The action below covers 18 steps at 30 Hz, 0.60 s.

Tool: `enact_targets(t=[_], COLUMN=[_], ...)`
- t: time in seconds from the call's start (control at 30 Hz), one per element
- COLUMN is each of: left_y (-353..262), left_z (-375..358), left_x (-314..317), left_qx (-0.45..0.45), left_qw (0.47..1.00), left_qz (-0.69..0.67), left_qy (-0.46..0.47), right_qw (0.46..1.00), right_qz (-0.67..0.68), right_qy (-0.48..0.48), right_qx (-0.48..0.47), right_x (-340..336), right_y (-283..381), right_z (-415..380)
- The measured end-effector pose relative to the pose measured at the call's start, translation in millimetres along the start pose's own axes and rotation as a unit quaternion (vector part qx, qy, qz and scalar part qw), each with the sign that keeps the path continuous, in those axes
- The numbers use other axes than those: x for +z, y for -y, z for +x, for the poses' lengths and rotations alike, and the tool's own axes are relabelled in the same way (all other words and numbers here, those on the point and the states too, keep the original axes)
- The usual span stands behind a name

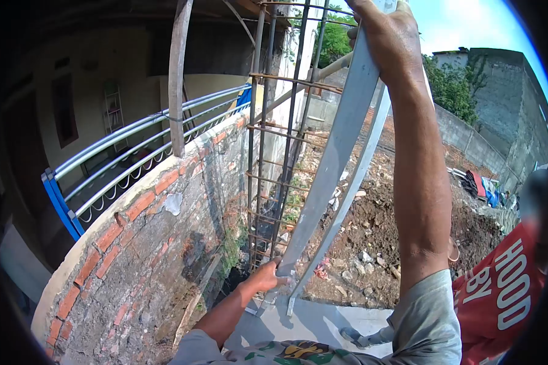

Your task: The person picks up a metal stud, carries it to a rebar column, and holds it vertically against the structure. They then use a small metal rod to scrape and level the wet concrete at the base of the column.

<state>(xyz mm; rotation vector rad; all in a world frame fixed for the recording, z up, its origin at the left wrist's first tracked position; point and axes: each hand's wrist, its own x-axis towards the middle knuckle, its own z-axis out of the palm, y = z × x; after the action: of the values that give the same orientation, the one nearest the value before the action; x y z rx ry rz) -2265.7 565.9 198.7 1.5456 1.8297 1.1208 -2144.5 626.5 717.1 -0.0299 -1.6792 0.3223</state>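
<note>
A long grey flat bar [332, 152] stands tilted in front of me, its top leaning right. My right hand [391, 39] is raised high and wrapped round the bar near the top of the view. Low down, my left hand [266, 277] is closed at the bar's lower end, with part of its grip hidden. A second, thinner grey bar [347, 198] runs close beside the first, down to a grey slab [335, 325]. Whether the two bars are joined cannot be seen. Just left of them rises a rebar cage [277, 140] of rusty rods and ties.
At left curves a brick wall [158, 231] topped by blue-and-white metal railings [158, 131] and a wooden post [178, 79]. A person in a red shirt [499, 292] is close on my right. Dirt and rubble [371, 249] lie beyond the slab, before a grey block wall [469, 140].
</note>
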Motion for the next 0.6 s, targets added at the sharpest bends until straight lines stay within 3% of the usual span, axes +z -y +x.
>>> enact_targets(t=[0.07,0.17,0.23,0.27,0.33,0.43,0.6], left_y=[-21,-66,-109,-123,-157,-202,-242], left_z=[-2,0,3,12,23,55,112], left_x=[-22,-63,-96,-111,-141,-177,-208], left_qx=[0.048,0.16,0.233,0.292,0.305,0.35,0.36], left_qw=[0.998,0.971,0.924,0.871,0.819,0.726,0.666], left_qz=[-0.025,-0.033,0.011,0.073,0.131,0.232,0.316], left_qy=[-0.032,-0.173,-0.302,-0.388,-0.468,-0.544,-0.572], right_qw=[0.996,0.999,0.998,0.997,0.996,0.997,0.998], right_qz=[-0.059,0.011,0.037,0.024,0.03,0.036,0.018], right_qy=[-0.066,-0.045,-0.029,-0.028,-0.039,-0.039,-0.048], right_qx=[-0.028,0.02,0.045,0.064,0.068,0.059,0.022], right_x=[-3,-12,-16,-18,-19,-21,-13], right_y=[-14,-2,-4,-3,1,5,1], right_z=[13,8,9,9,6,5,6])
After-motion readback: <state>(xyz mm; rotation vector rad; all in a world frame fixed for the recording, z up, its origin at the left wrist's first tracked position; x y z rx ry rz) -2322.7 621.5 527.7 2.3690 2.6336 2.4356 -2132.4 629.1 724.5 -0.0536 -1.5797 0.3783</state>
